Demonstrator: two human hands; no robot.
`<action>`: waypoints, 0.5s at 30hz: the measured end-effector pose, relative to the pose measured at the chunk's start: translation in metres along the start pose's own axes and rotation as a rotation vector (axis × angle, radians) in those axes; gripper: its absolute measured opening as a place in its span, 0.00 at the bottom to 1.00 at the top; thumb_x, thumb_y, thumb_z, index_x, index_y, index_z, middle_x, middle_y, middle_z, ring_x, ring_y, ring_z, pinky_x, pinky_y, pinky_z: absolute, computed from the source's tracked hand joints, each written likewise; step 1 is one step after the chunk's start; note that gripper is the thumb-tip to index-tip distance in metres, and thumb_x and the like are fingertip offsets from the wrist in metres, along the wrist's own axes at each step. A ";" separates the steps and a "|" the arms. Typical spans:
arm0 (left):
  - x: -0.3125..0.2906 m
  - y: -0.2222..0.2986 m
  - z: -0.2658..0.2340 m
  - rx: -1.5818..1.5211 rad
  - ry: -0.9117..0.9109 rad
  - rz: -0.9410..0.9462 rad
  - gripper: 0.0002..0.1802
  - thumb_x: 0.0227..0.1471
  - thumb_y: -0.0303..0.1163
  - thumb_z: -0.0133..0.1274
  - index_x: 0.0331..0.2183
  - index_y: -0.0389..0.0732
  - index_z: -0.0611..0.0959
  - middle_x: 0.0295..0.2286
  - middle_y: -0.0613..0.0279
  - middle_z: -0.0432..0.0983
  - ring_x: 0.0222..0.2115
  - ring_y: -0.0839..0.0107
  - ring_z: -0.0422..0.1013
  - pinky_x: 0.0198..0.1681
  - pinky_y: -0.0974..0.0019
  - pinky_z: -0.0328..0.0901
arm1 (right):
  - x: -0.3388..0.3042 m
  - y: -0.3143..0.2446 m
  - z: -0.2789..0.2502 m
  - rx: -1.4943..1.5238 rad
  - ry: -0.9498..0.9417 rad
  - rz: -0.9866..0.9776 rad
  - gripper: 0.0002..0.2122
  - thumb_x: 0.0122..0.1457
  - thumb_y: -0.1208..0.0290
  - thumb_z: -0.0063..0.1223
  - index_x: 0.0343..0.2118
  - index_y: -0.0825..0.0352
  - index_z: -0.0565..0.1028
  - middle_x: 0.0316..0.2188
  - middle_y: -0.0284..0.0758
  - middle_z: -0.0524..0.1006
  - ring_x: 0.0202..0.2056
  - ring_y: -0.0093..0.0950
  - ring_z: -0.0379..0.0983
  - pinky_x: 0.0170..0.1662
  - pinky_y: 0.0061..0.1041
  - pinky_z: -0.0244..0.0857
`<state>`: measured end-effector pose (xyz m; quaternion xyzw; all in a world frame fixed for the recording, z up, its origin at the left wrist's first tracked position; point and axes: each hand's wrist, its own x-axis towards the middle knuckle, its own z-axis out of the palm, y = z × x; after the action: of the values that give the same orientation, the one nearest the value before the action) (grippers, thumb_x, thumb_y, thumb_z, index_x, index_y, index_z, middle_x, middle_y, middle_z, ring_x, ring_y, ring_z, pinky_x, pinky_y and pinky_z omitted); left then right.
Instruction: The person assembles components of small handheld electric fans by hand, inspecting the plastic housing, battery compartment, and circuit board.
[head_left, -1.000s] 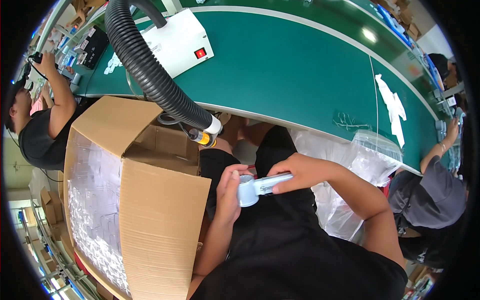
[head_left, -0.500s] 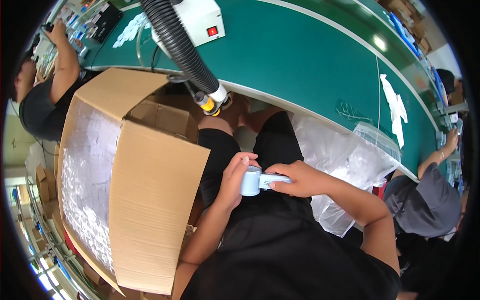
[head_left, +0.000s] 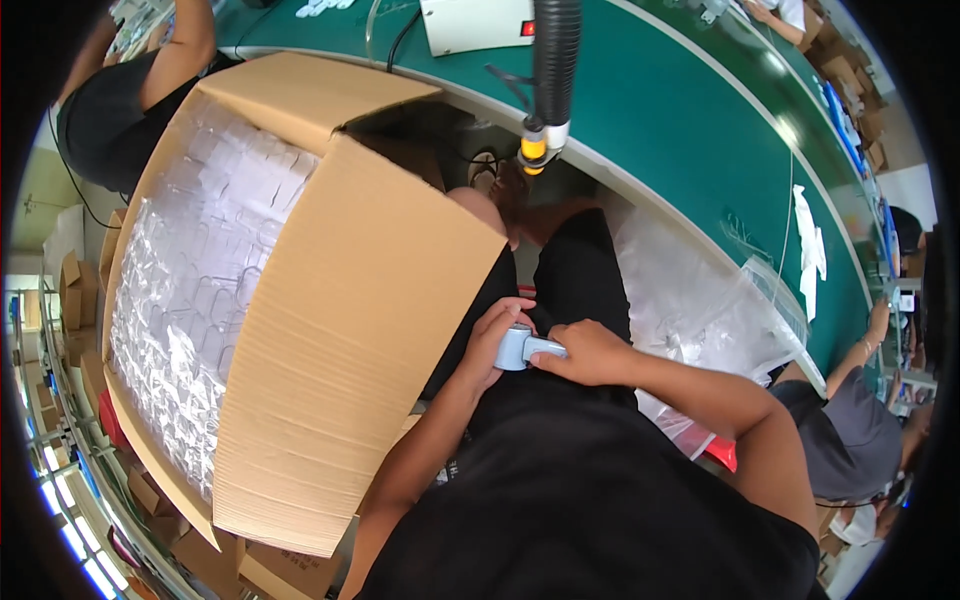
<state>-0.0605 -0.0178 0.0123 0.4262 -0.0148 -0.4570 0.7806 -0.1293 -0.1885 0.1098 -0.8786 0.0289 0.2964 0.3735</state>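
Above my lap I hold a light-blue handheld device (head_left: 514, 348) with a round, drum-like head and a short straight handle. My left hand (head_left: 490, 340) is wrapped round the left side of the head. My right hand (head_left: 597, 353) grips the handle, its thumb lying along it and covering much of it. What the device is for cannot be told from its shape. To the left of my hands stands a large open cardboard box (head_left: 350, 310), packed with clear plastic trays (head_left: 200, 250).
A black corrugated hose (head_left: 556, 75) with a yellow-ringed end hangs over the edge of the green table (head_left: 660, 110). Behind it sits a white machine (head_left: 465, 28) with a red switch. Clear plastic bags (head_left: 665, 290) lie right of my legs. People work at both sides.
The whole view has shifted, so the box looks larger and the hose stands further right. Both hands still hold the device, which is turned slightly, its handle more covered by my right hand.
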 end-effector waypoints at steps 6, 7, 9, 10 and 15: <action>0.005 0.010 -0.003 -0.052 0.006 0.026 0.19 0.62 0.41 0.42 0.44 0.36 0.74 0.27 0.57 0.74 0.28 0.71 0.72 0.34 0.69 0.68 | 0.008 -0.024 -0.009 -0.159 0.038 0.028 0.27 0.56 0.46 0.49 0.29 0.74 0.75 0.24 0.52 0.77 0.30 0.50 0.76 0.36 0.44 0.70; -0.001 0.008 -0.004 -0.062 0.018 0.052 0.19 0.62 0.42 0.42 0.44 0.37 0.74 0.27 0.56 0.75 0.28 0.71 0.72 0.33 0.68 0.68 | 0.005 -0.029 -0.002 -0.175 0.094 0.043 0.26 0.56 0.46 0.49 0.29 0.73 0.76 0.25 0.53 0.77 0.31 0.51 0.76 0.36 0.45 0.70; -0.005 0.003 -0.017 -0.071 0.024 0.058 0.20 0.61 0.44 0.44 0.45 0.38 0.73 0.27 0.54 0.75 0.28 0.70 0.72 0.34 0.68 0.68 | 0.010 -0.030 0.009 -0.157 0.085 0.044 0.26 0.55 0.47 0.50 0.30 0.73 0.78 0.28 0.54 0.78 0.33 0.51 0.76 0.39 0.45 0.71; -0.004 -0.002 -0.019 -0.051 0.017 0.073 0.20 0.61 0.44 0.45 0.45 0.38 0.73 0.26 0.54 0.75 0.28 0.69 0.72 0.35 0.68 0.68 | 0.013 -0.019 0.013 -0.190 0.114 -0.043 0.27 0.56 0.46 0.49 0.29 0.73 0.77 0.25 0.50 0.78 0.27 0.46 0.78 0.34 0.41 0.72; -0.009 0.000 -0.011 -0.152 -0.009 -0.069 0.22 0.63 0.45 0.40 0.46 0.37 0.73 0.30 0.57 0.74 0.24 0.65 0.72 0.21 0.58 0.71 | 0.019 -0.014 -0.014 -0.104 -0.238 0.081 0.28 0.57 0.43 0.45 0.21 0.70 0.78 0.17 0.41 0.78 0.17 0.33 0.76 0.27 0.32 0.74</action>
<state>-0.0609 -0.0042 0.0081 0.3641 0.0309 -0.4854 0.7943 -0.1032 -0.1843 0.1162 -0.8536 0.0043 0.4143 0.3158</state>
